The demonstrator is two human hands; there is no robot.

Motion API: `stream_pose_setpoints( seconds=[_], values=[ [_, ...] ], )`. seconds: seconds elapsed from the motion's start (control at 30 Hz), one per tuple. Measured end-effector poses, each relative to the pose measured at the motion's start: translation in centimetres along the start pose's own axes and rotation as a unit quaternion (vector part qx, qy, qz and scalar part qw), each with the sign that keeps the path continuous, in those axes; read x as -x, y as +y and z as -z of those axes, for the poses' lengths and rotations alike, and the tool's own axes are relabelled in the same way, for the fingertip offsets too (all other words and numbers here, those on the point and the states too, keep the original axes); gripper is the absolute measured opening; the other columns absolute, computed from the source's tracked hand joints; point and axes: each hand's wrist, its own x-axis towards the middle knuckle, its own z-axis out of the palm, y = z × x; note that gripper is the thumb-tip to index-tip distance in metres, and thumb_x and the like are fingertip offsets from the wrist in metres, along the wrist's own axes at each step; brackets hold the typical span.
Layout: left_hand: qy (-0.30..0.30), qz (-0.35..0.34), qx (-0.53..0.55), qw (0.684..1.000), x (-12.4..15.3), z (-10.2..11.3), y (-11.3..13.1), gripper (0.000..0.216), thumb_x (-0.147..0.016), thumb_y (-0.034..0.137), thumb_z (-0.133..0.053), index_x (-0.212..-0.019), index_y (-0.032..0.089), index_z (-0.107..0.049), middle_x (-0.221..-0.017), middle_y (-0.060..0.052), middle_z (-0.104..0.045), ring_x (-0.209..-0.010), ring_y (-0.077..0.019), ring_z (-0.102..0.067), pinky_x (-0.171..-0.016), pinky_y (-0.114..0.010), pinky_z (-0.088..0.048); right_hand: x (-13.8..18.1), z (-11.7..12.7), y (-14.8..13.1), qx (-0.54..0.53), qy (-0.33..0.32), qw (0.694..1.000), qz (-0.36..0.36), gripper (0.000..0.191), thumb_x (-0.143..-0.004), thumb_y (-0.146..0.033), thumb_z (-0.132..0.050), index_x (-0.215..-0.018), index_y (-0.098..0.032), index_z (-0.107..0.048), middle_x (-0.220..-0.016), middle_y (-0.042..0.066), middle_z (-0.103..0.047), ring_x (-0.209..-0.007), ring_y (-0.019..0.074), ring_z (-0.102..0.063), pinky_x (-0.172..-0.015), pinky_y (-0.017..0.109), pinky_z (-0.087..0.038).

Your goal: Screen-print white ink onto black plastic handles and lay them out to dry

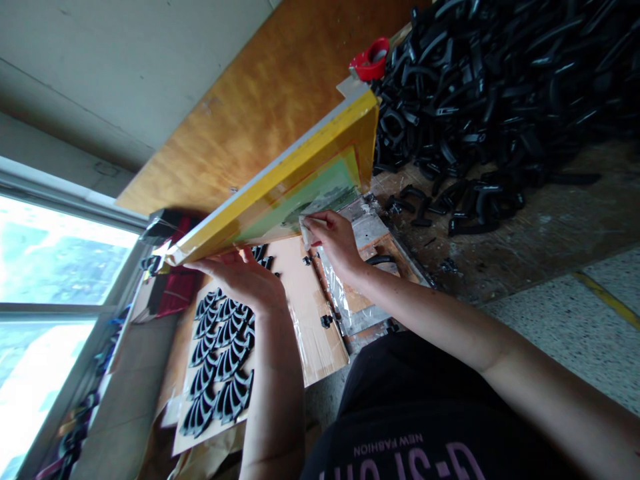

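Observation:
A yellow-taped screen-printing frame (280,180) with a green mesh is tilted up off the bench. My left hand (245,273) holds the frame's lower edge from beneath, fingers wrapped against it. My right hand (333,237) is closed on a pale scraper-like piece (306,230) pressed to the underside of the mesh. Below the frame lies a taped metal jig plate (367,230) with one curved black part (380,260) on it. A cardboard sheet (305,300) lies beside the jig.
A big heap of black curved plastic parts (500,87) fills the bench's far right. A red tape dispenser (371,60) sits by the frame's corner. A board (195,427) carries several rows of printed black parts (223,363). A window (45,267) is at the left.

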Motion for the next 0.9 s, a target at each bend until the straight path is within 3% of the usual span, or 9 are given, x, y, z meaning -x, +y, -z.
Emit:
stream_pose_setpoints(
  seconds=[0.27, 0.5, 0.9],
  values=[
    [0.005, 0.008, 0.028, 1.0, 0.04, -0.14, 0.1, 0.064, -0.093, 0.065, -0.023, -0.146, 0.031, -0.032, -0.148, -0.006, -0.042, -0.14, -0.0191, -0.039, -0.113, -0.035, -0.037, -0.07, -0.06, 0.11, 0.009, 0.005, 1.0, -0.002, 0.021, -0.074, -0.041, -0.071, -0.077, -0.02, -0.065, -0.07, -0.002, -0.064, -0.064, 0.0111, -0.059, -0.053, 0.021, -0.048],
    [-0.012, -0.005, -0.044, 0.999, 0.02, -0.08, 0.02, 0.066, -0.093, 0.065, -0.012, -0.149, 0.032, -0.026, -0.147, -0.006, -0.043, -0.139, -0.0194, -0.04, -0.113, -0.037, -0.038, -0.24, -0.21, 0.28, -0.001, 0.011, 1.0, -0.013, 0.022, -0.073, -0.042, -0.071, -0.078, -0.021, -0.065, -0.069, -0.002, -0.064, -0.063, 0.0115, -0.059, -0.053, 0.021, -0.048],
    [-0.002, 0.008, 0.001, 1.0, 0.02, -0.01, 0.14, 0.064, -0.094, 0.063, -0.017, -0.149, 0.031, -0.03, -0.146, -0.007, -0.045, -0.139, -0.02, -0.04, -0.113, -0.037, -0.038, -0.12, -0.37, 0.16, -0.012, 0.025, 1.0, 0.0, 0.025, -0.072, -0.045, -0.071, -0.078, -0.021, -0.065, -0.071, -0.001, -0.066, -0.064, 0.0117, -0.059, -0.054, 0.021, -0.048]
  ],
)
